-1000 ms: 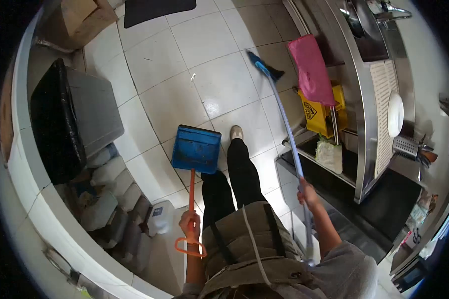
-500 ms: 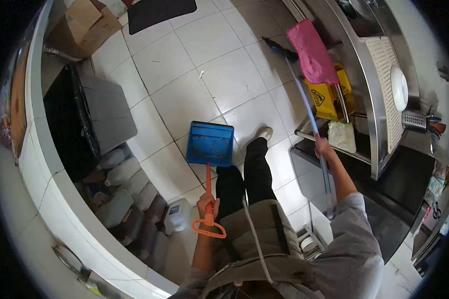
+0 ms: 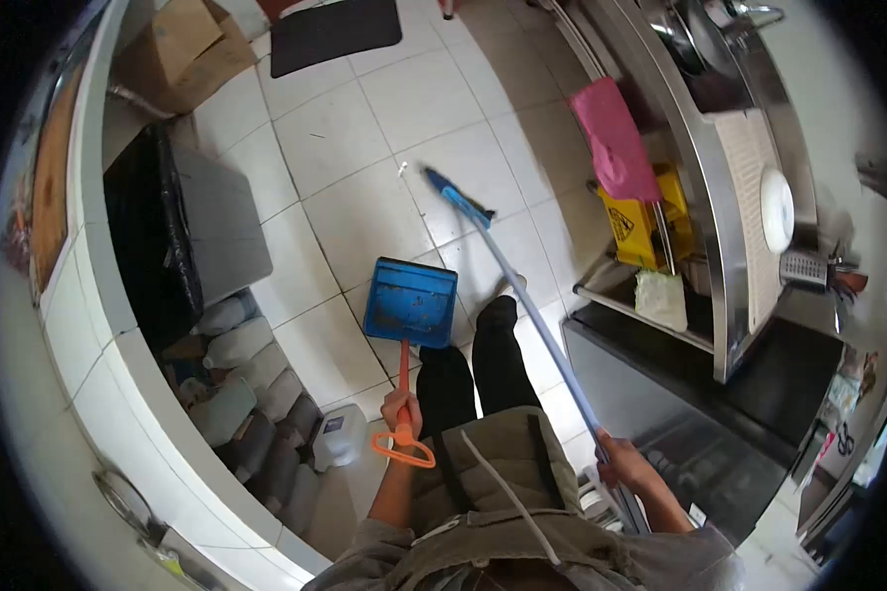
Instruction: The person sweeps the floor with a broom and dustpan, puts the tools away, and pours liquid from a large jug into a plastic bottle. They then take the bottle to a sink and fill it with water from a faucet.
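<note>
My left hand (image 3: 401, 412) is wrapped round the orange handle (image 3: 404, 372) of a blue dustpan (image 3: 410, 301), which holds bits of debris. The dustpan is in front of my feet. In my right hand (image 3: 623, 463) is the grey-blue pole (image 3: 542, 330) of a broom. Its dark blue head (image 3: 459, 197) is over the white floor tiles, ahead and to the right of the dustpan. A small white scrap (image 3: 402, 168) lies just left of the broom head.
A black-lined bin (image 3: 148, 227) and plastic jugs (image 3: 340, 438) are at the left. On the right are a steel counter (image 3: 724, 295), a pink cloth (image 3: 616, 143) and a yellow bucket (image 3: 636, 231). A dark mat (image 3: 335, 34) lies at the top.
The broom head has swung left from beside the counter to the middle of the floor. My right hand has moved down, towards my body. The dustpan has shifted slightly in the view.
</note>
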A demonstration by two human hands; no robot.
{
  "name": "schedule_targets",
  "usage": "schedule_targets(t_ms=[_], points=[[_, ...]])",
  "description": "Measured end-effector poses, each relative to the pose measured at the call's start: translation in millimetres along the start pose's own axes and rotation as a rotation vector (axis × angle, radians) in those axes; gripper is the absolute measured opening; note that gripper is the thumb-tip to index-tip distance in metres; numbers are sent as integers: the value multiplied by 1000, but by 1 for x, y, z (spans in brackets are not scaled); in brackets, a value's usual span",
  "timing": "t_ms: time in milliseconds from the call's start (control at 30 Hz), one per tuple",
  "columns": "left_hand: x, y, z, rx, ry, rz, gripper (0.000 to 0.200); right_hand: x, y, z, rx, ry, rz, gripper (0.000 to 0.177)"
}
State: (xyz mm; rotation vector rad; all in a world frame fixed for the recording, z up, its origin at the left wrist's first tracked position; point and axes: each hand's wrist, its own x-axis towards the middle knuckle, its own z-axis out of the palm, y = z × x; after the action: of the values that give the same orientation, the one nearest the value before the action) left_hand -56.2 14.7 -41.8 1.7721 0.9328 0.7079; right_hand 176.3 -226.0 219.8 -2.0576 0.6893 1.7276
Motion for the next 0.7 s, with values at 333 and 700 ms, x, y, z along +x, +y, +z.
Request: schedule_targets(t_ms=[333, 700], points=[[11, 22, 28, 102, 126, 43, 11, 306, -243, -186, -546, 571, -1039, 52], [27, 36, 50, 233, 134, -80, 14, 316, -308, -74, -511, 684, -585, 63]])
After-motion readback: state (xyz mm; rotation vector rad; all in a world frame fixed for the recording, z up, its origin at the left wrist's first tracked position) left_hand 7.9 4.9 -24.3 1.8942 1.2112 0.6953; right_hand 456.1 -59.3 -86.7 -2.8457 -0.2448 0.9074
